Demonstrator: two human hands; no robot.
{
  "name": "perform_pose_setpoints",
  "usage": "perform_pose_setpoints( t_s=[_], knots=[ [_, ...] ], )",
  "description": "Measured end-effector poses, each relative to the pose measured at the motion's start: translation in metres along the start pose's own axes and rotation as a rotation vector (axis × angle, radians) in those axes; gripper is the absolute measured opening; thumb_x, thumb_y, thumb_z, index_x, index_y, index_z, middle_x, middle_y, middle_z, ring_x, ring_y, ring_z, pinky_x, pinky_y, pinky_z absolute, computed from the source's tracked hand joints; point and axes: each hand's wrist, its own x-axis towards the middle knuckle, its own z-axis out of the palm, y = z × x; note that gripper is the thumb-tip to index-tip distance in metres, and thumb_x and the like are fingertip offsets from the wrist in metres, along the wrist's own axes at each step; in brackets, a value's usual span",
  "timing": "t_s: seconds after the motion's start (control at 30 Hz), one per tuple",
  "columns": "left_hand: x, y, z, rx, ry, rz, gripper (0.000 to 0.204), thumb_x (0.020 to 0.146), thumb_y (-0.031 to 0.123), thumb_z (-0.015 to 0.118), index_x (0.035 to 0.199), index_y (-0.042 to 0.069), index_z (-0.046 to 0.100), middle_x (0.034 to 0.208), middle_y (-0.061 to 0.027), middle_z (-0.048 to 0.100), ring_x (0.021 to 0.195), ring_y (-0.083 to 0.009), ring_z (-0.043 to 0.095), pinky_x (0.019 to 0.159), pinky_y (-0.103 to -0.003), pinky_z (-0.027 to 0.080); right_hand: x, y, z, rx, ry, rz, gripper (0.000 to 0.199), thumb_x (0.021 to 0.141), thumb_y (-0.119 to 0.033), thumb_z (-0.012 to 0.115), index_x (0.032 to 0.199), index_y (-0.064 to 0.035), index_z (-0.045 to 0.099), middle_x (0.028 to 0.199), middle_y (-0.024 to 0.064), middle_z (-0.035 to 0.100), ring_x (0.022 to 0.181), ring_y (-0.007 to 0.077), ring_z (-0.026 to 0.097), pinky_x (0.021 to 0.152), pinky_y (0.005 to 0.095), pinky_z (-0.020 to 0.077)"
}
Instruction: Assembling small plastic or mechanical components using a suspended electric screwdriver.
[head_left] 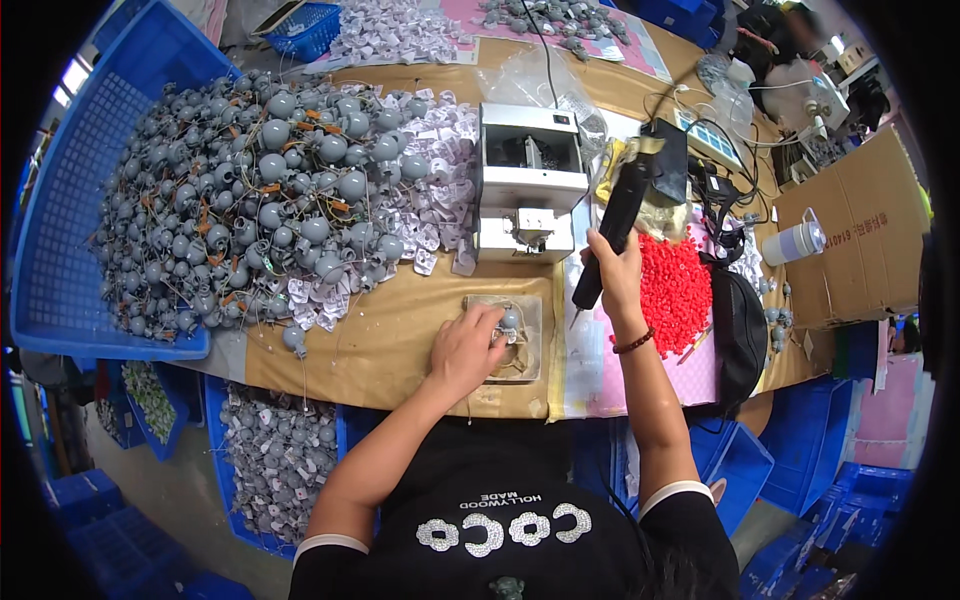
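My right hand is wrapped round a black electric screwdriver, its thin bit slanting down toward the table. Close to the table's front edge, my left hand has its fingertips closed on a small grey ball-shaped part. This part sits in a shallow, pale square fixture; my fingers hide some of it. The screwdriver's tip is apart from the fixture, to its right. Behind the fixture stands a white and grey bench machine with an open top and a small metal mechanism in front.
On the left, a tipped blue crate spills grey ball parts with wires over white plastic pieces. Red small pieces lie right of the screwdriver, beside a black pouch. A bottle and cardboard box stand farther right.
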Motion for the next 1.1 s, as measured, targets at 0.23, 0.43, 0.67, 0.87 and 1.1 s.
perform_pose_setpoints(
  t_s=[0.23, 0.43, 0.67, 0.87, 1.1],
  knots=[
    [-0.013, -0.005, 0.004, 0.035, 0.097, 0.125, 0.033, 0.090, 0.019, 0.077, 0.121, 0.013, 0.068, 0.115, -0.0026, 0.071, 0.104, -0.0267, 0.067, 0.084, -0.040, 0.049, -0.050, 0.051, -0.007, -0.507, -0.043, -0.577, 0.035, 0.089, -0.009, 0.078, 0.122, -0.0031, 0.068, 0.116, 0.0142, 0.065, 0.110, 0.0304, 0.059, 0.095, 0.0416, 0.0477],
    [-0.006, 0.000, 0.004, 0.034, 0.071, 0.146, 0.033, 0.089, 0.018, 0.078, 0.120, 0.011, 0.068, 0.114, -0.0045, 0.070, 0.103, -0.0278, 0.067, 0.084, -0.040, 0.050, -0.090, 0.052, 0.031, -0.383, -0.309, -0.477, 0.012, 0.090, -0.007, 0.078, 0.101, -0.0019, 0.076, 0.092, 0.0103, 0.065, 0.089, 0.0257, 0.061, 0.080, 0.0362, 0.0496],
    [-0.050, -0.020, -0.060, -0.106, 0.304, 0.008, 0.040, 0.087, 0.008, 0.080, 0.124, 0.007, 0.065, 0.107, -0.0124, 0.067, 0.087, -0.0281, 0.066, 0.070, -0.037, 0.052, -0.070, -0.005, 0.071, -0.097, -0.546, -0.270, 0.008, 0.098, -0.006, 0.071, 0.102, 0.0013, 0.073, 0.099, 0.0078, 0.067, 0.086, 0.0153, 0.063, 0.075, 0.0285, 0.0501],
    [-0.280, -0.100, -0.166, 0.122, 0.512, -0.810, 0.042, 0.089, 0.011, 0.077, 0.128, 0.004, 0.063, 0.113, -0.0179, 0.067, 0.103, -0.0358, 0.068, 0.085, -0.041, 0.054, -0.047, 0.035, -0.017, -0.328, -0.473, -0.232, 0.014, 0.102, -0.008, 0.067, 0.109, 0.0030, 0.072, 0.100, 0.0099, 0.068, 0.089, 0.0181, 0.064, 0.079, 0.0308, 0.0513],
    [-0.597, -0.127, -0.112, 0.287, 0.380, -1.262, 0.052, 0.084, 0.015, 0.078, 0.132, 0.004, 0.064, 0.126, -0.0229, 0.067, 0.115, -0.0402, 0.065, 0.099, -0.046, 0.052, 0.004, 0.091, -0.123, -0.708, -0.460, -0.461, 0.020, 0.107, -0.011, 0.062, 0.117, 0.0051, 0.070, 0.101, 0.0123, 0.070, 0.092, 0.0214, 0.066, 0.083, 0.0335, 0.0526]
  ],
)
